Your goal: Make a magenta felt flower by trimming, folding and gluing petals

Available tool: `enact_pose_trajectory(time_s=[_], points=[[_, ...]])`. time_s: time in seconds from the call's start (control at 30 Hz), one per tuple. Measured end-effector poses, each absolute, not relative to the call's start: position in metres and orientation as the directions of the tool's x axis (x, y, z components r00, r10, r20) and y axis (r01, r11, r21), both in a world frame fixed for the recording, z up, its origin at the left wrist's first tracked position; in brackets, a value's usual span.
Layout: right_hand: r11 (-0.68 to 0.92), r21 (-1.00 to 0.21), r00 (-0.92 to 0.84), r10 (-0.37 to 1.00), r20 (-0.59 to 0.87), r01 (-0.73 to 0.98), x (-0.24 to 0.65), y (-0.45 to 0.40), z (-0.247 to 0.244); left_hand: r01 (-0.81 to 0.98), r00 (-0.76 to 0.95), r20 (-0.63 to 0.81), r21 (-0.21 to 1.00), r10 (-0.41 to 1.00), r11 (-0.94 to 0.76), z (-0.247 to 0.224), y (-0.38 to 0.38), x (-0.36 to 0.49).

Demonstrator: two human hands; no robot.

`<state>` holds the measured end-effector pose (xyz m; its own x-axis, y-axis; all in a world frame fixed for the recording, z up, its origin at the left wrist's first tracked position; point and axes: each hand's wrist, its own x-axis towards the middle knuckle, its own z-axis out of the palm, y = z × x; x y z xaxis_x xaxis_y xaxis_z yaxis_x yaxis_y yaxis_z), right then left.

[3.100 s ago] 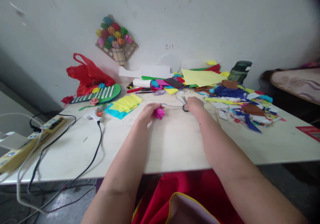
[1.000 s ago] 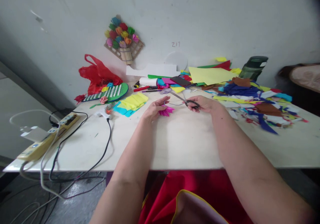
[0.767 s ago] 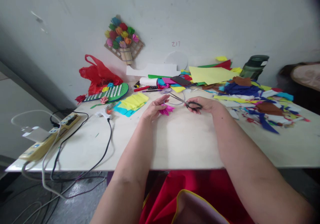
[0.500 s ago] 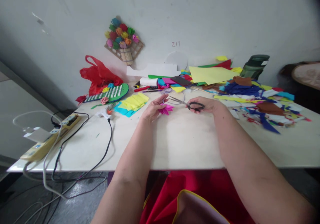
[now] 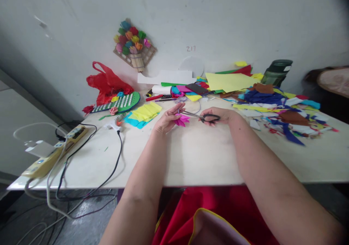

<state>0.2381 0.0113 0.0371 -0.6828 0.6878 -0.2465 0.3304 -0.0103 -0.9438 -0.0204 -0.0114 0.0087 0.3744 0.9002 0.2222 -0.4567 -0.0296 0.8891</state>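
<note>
My left hand (image 5: 169, 118) pinches a piece of pleated magenta paper (image 5: 182, 120), whose pointed ends fan out to the right below the fingers. In my right hand (image 5: 215, 114) is a pair of scissors (image 5: 210, 118) with black handles, gripped by the finger loops. The metal blades point left, and their tips reach the left fingertips just above the magenta paper. Whether the blades touch the paper, I cannot tell. Both hands are raised over the middle of the white table (image 5: 201, 157).
Yellow and blue paper sheets (image 5: 144, 112) lie left of my hands. A red plastic bag (image 5: 106, 81) and a yellow power strip (image 5: 46, 161) with cables are farther left. Paper scraps (image 5: 294, 117) heap up at the right, near a dark green bottle (image 5: 276, 73).
My right hand has moved slightly left with the scissors. The blades, spread apart before, now look closer together, with their tips at the left fingers.
</note>
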Motion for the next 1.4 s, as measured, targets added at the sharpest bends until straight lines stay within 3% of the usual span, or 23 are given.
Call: enact_pose_trajectory(time_s=[0.57, 1.4], points=[[0.003, -0.969, -0.749, 0.635, -0.188, 0.245, 0.227, 0.007, 0.037, -0.507, 0.428, 0.243, 0.862, 0.870, 0.009, 0.013, -0.019, -0.011], [0.076, -0.973, -0.691, 0.716, -0.100, 0.219, 0.203, -0.002, 0.042, -0.534, 0.453, 0.235, 0.844, 0.860, 0.050, 0.011, -0.018, -0.011]])
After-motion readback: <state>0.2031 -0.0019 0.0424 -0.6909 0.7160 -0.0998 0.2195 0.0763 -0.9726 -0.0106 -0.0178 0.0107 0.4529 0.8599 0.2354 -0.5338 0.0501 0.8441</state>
